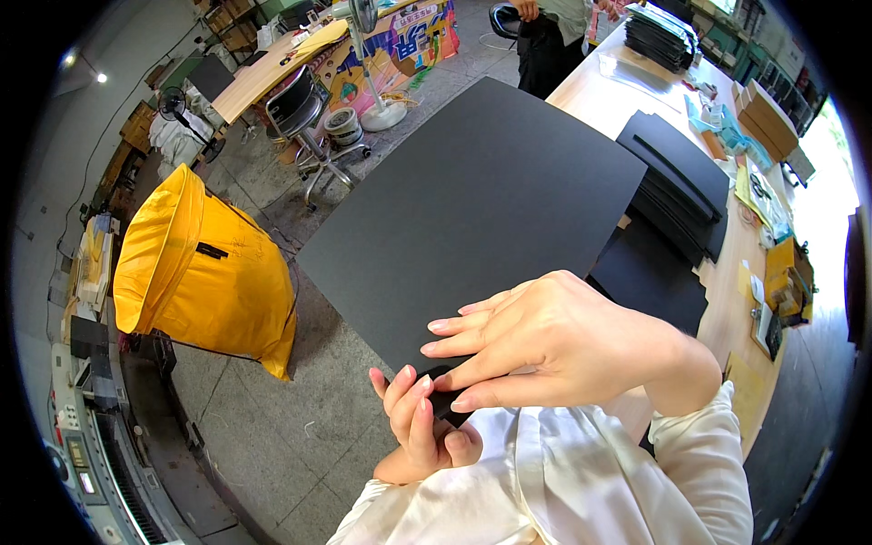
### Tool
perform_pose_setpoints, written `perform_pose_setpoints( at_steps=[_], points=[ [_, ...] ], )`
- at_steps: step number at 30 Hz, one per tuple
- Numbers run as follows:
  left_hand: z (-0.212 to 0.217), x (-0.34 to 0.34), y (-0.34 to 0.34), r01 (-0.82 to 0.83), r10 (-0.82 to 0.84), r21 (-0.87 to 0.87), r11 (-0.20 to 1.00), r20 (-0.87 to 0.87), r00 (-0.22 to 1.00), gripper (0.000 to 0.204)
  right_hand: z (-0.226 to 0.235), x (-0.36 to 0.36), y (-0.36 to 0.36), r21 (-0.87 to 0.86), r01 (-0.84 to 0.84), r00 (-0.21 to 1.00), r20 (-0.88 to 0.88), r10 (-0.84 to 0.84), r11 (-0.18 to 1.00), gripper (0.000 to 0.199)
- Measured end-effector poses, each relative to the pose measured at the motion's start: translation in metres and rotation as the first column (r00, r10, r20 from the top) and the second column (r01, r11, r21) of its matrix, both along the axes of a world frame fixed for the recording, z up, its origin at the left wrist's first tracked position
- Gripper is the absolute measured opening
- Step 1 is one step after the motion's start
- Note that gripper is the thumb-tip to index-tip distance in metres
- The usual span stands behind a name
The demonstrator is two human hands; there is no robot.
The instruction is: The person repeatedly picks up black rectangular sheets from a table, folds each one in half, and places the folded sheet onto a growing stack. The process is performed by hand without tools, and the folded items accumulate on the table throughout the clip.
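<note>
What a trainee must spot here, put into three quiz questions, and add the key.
1. True or false: a yellow bag stands to the left of the large black sheet.
2. Which one is palm-down over the sheet's near end, fingers outstretched? A) left B) right
3. Fill in: stacked black sheets lie on a pale wooden ____ on the right.

Key: 1. True. 2. B, the right hand; the left hand has curled fingers. 3. Table.
</note>
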State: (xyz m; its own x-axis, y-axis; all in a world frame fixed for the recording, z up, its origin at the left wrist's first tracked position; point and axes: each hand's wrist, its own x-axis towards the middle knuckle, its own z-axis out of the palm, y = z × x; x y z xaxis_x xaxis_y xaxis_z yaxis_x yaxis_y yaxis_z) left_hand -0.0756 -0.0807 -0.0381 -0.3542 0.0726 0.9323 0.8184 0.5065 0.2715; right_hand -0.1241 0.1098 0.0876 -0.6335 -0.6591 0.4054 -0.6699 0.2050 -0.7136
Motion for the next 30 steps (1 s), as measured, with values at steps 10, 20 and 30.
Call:
perform_pose_setpoints(
  at_steps=[10,20,30],
  points=[
    [-0.002,-0.0002,-0.0006,0.005,-0.005,0.009,1.0,-0.005,1.0,0.05,0.0007,0.0,-0.0012,-0.014,0.0,1.0,-0.015,0.0,1.0,0.021],
    [-0.001,0.0,-0.0002,0.008,-0.008,0.001,1.0,-0.003,1.0,0.05,-0.002,-0.0003,-0.0002,-0.006,0.003,1.0,-0.009,-0.004,1.0,0.023],
    [-0.0018,-0.0007,0.001,0.003,-0.003,0.012,1.0,-0.015,1.0,0.05,-0.003,-0.0005,-0.0006,-0.022,0.003,1.0,-0.014,-0.003,1.0,0.024]
  ],
)
